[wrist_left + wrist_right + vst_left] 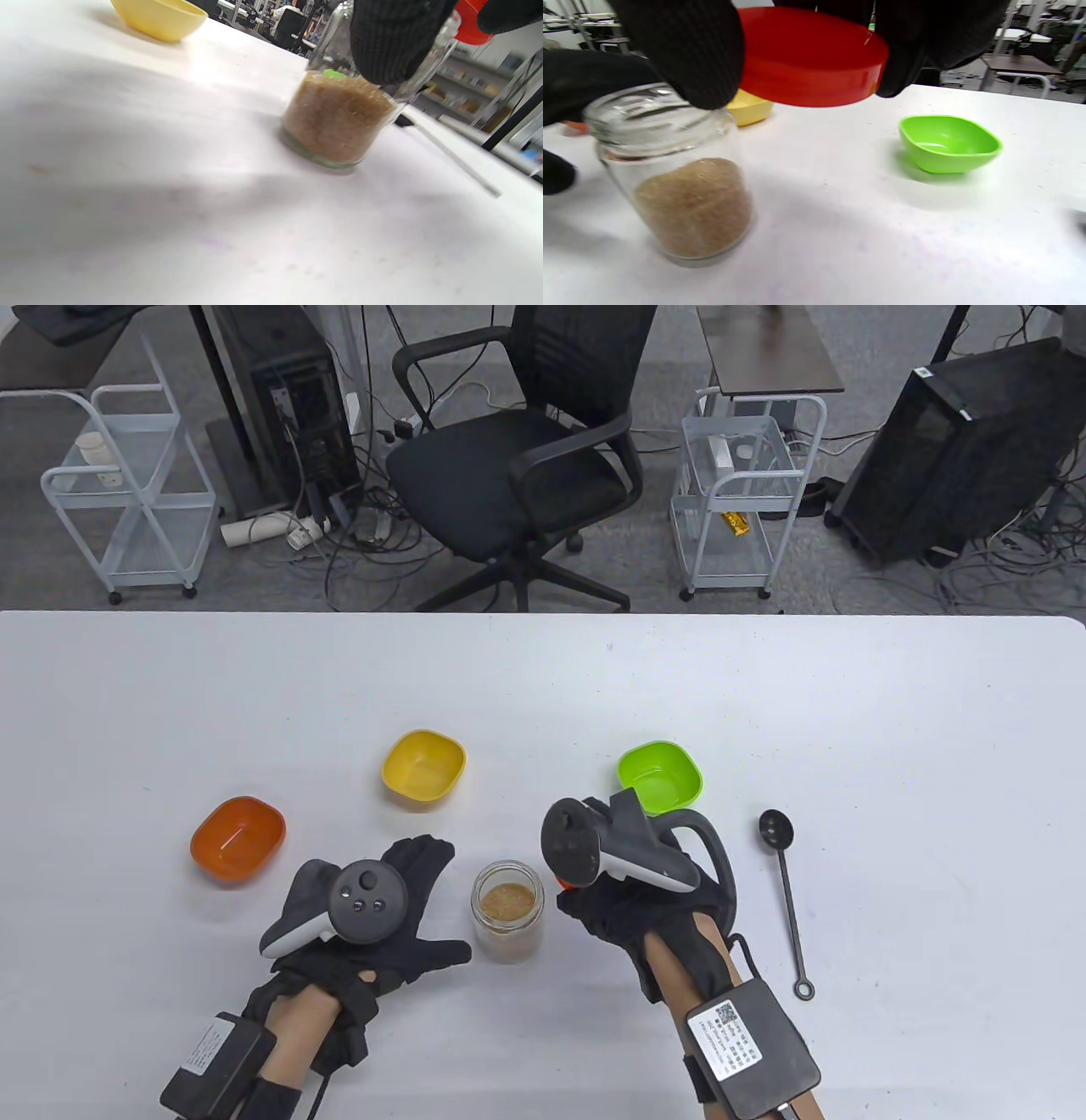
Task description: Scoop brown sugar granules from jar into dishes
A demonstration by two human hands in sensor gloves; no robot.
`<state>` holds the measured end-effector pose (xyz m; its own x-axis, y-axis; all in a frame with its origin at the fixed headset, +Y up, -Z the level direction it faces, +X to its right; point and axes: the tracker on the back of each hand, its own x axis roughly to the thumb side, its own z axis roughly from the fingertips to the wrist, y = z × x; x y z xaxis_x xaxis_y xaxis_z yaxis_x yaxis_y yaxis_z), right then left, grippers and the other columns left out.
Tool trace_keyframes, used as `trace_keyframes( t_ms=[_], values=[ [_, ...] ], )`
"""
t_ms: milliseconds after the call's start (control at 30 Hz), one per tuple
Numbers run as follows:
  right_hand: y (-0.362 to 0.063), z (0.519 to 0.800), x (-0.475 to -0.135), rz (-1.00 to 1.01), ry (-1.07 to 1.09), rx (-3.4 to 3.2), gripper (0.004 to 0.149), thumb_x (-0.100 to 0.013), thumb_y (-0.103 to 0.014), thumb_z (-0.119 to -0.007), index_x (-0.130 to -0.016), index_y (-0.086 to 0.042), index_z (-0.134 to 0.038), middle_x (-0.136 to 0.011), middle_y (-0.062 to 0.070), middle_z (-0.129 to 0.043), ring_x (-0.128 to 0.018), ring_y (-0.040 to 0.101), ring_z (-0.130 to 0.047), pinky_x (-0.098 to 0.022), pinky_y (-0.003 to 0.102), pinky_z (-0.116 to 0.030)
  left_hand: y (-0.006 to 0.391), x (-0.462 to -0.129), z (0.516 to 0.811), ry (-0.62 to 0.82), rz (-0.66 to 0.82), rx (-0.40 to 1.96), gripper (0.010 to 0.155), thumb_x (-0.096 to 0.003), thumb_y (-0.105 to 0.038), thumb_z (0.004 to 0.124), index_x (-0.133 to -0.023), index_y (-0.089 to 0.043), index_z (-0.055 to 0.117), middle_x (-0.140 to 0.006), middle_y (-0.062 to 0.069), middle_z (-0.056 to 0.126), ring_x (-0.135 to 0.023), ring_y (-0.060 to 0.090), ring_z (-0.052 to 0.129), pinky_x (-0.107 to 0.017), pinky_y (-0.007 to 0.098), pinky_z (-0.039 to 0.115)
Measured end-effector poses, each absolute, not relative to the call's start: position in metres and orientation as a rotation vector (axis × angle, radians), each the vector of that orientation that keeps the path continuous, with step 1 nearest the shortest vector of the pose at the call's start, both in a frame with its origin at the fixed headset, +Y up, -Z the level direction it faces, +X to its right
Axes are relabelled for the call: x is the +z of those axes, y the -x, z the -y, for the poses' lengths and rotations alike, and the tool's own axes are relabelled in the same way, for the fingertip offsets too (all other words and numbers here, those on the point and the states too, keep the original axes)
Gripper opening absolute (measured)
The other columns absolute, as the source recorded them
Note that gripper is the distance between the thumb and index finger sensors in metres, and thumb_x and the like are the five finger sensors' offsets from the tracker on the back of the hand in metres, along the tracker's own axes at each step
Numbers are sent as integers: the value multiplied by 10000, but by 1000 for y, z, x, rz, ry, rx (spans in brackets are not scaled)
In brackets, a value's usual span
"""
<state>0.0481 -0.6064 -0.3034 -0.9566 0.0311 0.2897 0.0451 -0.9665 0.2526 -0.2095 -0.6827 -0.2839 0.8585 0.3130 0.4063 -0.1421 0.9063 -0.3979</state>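
Note:
An open glass jar [507, 909] about one-third full of brown sugar stands near the table's front. My left hand [407, 916] lies open just left of it, fingers spread, thumb toward the glass; I cannot tell whether it touches. My right hand [611, 903] holds the jar's red lid [810, 59] in its fingertips, lifted just right of the jar's mouth [657, 114]. A black long-handled spoon [785, 891] lies on the table to the right of my right hand. Three empty dishes stand behind the jar: orange [237, 838], yellow [424, 766] and green [660, 774].
The white table [891, 729] reaches far to the back and right. An office chair [517, 458], carts and computer towers stand on the floor beyond its far edge.

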Motion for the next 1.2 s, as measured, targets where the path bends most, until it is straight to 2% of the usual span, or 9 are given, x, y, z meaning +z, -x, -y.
trace_keyframes(
  t_ms=[100,167,333,433,700,1033,1200],
  values=[
    [-59,622,-303,399,376,-3069,885,-461,-511,-859,-1126,-167,-387,-1207,160,-497,-964,456,-795,-724,612,-675,214,-276,677,363,431,99,1038,-576,-595,785,-1196,-86,126,-1265,215,105,-1199,488,175,-833,648,358],
    [-65,632,-302,414,343,-3070,876,-457,-519,-866,-1126,-193,-404,-1213,161,-444,-965,442,-793,-728,599,-677,218,-270,676,309,405,55,997,-590,-599,740,-1199,-92,135,-1267,210,108,-1198,487,177,-830,651,351],
    [-75,655,-301,428,265,-3070,854,-458,-512,-868,-1125,-217,-423,-1187,183,-494,-968,448,-782,-728,604,-672,225,-262,684,260,358,37,969,-598,-621,678,-1202,-104,125,-1269,201,87,-1199,478,150,-827,657,324],
    [-79,665,-300,430,255,-3072,852,-454,-520,-869,-1124,-203,-450,-1172,165,-566,-972,471,-766,-724,629,-662,225,-262,690,299,355,42,968,-594,-632,661,-1201,-103,123,-1266,202,86,-1193,479,144,-822,656,318],
    [-80,697,-301,467,219,-3035,852,-451,-524,-868,-1122,-194,-459,-1168,164,-587,-948,473,-759,-722,637,-645,227,-261,690,290,335,29,963,-593,-639,643,-1202,-102,125,-1265,205,84,-1192,476,142,-820,658,317],
    [-87,716,-300,538,180,-3006,842,-449,-553,-840,-1121,-222,-456,-1173,131,-576,-959,461,-729,-729,635,-626,227,-261,692,312,343,43,967,-593,-641,636,-1200,-87,125,-1258,218,80,-1181,495,142,-817,655,326],
    [-87,720,-300,552,173,-3014,839,-455,-561,-815,-1126,-214,-450,-1179,165,-542,-959,474,-701,-733,644,-604,227,-261,693,328,344,43,971,-594,-642,633,-1198,-81,122,-1255,226,75,-1177,499,140,-817,652,327]
  ],
)
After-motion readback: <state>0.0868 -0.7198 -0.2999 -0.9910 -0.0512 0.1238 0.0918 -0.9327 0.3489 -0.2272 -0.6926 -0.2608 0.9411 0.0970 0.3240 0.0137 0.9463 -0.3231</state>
